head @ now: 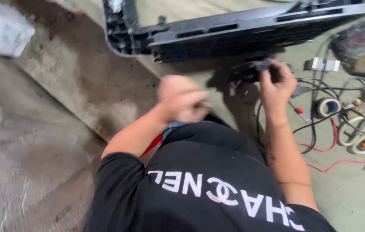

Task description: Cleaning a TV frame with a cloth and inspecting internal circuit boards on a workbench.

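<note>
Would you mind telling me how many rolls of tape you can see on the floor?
1. The tape roll lies on the floor to the right of the right hand, among the black and red wires. Others may be hidden in the clutter further right.

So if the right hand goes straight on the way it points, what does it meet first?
Probably the large black panel just beyond the right hand, which already holds a small black part; depth is unclear.

The right hand [276, 82] pinched a small black part [251, 71] under the black panel [242, 32]; the blurred left hand [181, 99] hovered beside it, fist curled.
</note>
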